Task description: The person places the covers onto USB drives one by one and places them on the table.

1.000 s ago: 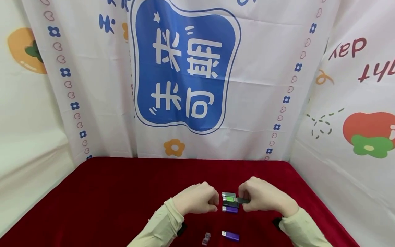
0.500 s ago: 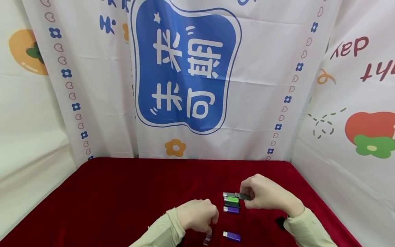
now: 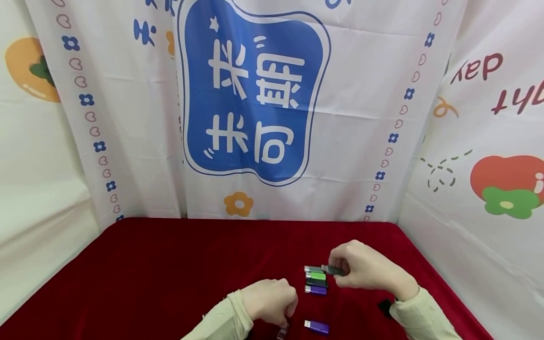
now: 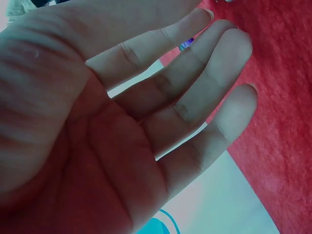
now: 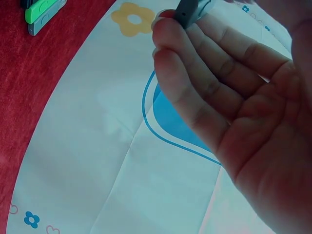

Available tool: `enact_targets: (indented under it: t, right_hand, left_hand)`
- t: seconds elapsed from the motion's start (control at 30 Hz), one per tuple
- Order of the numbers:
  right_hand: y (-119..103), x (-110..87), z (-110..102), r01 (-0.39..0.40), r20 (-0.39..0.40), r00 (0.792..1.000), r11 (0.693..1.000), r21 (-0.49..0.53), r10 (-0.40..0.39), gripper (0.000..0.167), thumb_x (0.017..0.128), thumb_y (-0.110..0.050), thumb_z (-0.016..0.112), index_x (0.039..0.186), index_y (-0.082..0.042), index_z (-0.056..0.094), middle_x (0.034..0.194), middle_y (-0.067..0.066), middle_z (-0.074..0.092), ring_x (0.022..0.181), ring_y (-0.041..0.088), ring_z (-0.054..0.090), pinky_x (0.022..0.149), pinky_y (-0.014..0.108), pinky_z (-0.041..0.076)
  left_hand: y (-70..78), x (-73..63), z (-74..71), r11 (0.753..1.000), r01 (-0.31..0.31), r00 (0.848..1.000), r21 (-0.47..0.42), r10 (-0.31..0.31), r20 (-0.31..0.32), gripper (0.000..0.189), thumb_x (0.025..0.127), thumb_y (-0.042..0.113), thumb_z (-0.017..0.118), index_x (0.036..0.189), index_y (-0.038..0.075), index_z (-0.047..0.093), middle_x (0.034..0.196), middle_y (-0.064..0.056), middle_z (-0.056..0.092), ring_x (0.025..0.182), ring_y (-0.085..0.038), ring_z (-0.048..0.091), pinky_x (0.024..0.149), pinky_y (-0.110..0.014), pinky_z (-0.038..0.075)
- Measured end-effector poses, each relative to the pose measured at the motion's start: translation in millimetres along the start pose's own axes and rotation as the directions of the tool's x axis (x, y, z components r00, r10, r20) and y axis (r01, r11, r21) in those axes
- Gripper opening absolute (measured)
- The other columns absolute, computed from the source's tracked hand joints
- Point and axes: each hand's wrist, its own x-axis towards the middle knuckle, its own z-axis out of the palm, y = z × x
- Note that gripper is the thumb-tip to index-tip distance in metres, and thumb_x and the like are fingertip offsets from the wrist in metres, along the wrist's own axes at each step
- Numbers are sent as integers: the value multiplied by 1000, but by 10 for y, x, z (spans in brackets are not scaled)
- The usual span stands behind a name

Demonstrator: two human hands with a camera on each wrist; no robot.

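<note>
My right hand (image 3: 361,264) pinches a grey USB flash drive (image 3: 333,270), its metal plug pointing left over the end of the row. In the right wrist view the drive (image 5: 190,12) shows between the fingertips and thumb, at the top. Below that hand's left side lies a row of USB flash drives: grey (image 3: 313,269), green (image 3: 316,276), black (image 3: 317,283) and purple (image 3: 316,290). Nearer me, my left hand (image 3: 272,300) reaches down and pinches a small clear plastic piece (image 3: 282,332), partly covered by the fingertips.
A separate purple USB flash drive (image 3: 316,327) lies at the front, right of the left hand. Red cloth (image 3: 178,283) covers the table. White printed curtains (image 3: 357,141) stand behind and at both sides.
My left hand has moved down from beside the row to the clear plastic piece. The right hand has drawn its grey flash drive slightly back, from the green drive towards the grey one.
</note>
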Motion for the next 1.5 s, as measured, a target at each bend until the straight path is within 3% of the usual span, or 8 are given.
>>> enact_targets:
  t: [0.53, 0.9, 1.2, 1.5]
  right_hand:
    - [-12, -7, -8, 7, -23, 1000, 1000, 15, -6, 24, 77, -5, 78, 82, -26, 66, 72, -16, 58, 61, 7, 55, 56, 23, 50]
    - [-12, 0, 7, 11, -15, 1000, 1000, 16, -10, 24, 76, -4, 77, 82, -25, 66, 72, -15, 58, 61, 8, 55, 56, 23, 50]
    - [4, 5, 18, 13, -10, 1000, 1000, 7, -13, 24, 76, -4, 78, 82, -25, 67, 71, -16, 57, 60, 7, 54, 56, 23, 50]
    - [18, 15, 29, 11, 0, 1000, 1000, -6, -11, 22, 76, -6, 77, 81, -24, 66, 71, -16, 57, 61, 5, 53, 56, 23, 49]
  left_hand:
    - [-31, 6, 54, 1000, -4, 1000, -6, 4, 2, 24, 65, 19, 93, 67, 25, 69, 65, 21, 55, 59, 5, 50, 56, -13, 42]
    - [-38, 21, 92, 998, -65, 997, 6, 65, -35, 31, 69, 1, 81, 61, 27, 65, 57, 23, 48, 51, 6, 42, 50, -12, 38]
    - [-26, 19, 95, 999, -47, 999, 8, 47, -23, 25, 66, 20, 92, 65, 29, 68, 59, 25, 52, 55, 10, 45, 54, -11, 40]
    - [-29, 25, 88, 998, -45, 999, -32, 45, -7, 26, 61, 19, 95, 68, 25, 71, 62, 23, 55, 54, 9, 45, 52, -11, 40]
